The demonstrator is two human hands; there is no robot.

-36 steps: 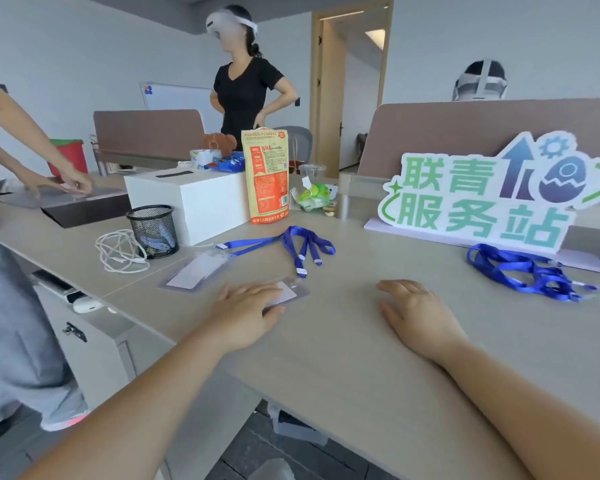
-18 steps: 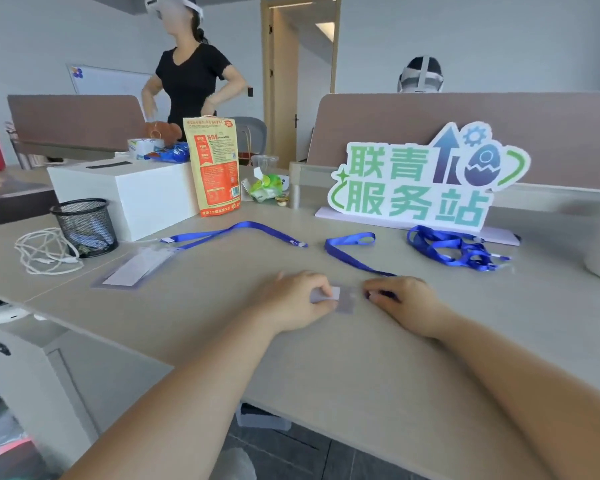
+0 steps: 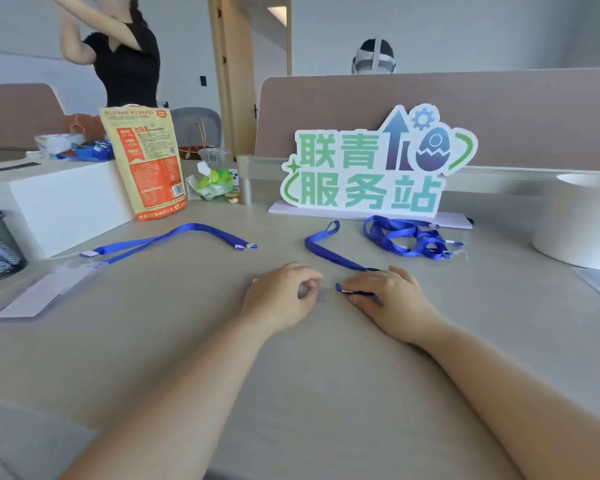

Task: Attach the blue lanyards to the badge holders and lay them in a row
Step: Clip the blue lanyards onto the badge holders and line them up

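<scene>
One finished set lies at left — at centre, the left hand seemingly pinches a badge holder, the right hand pinches a lanyard clip — a lanyard pile waits.

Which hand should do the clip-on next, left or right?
Right. The right hand pinches the lanyard at its clip end, just beside the badge holder. The left hand grips that holder, so it likely just steadies it.
</scene>
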